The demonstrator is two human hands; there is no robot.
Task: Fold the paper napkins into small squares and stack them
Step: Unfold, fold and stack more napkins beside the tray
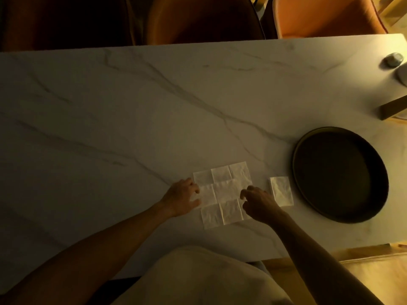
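Note:
A white paper napkin lies spread flat on the marble table, its crease lines marking a grid of squares. My left hand rests on the napkin's left edge, fingers on the paper. My right hand covers its right edge, fingers curled down onto the sheet. Whether either hand pinches the paper is not clear. A small folded napkin lies just to the right, between the flat one and the tray.
A round dark tray sits at the right. A dark bar, a small grey round object and a pale dish edge are at the far right. Brown and orange chairs stand behind the table's far edge.

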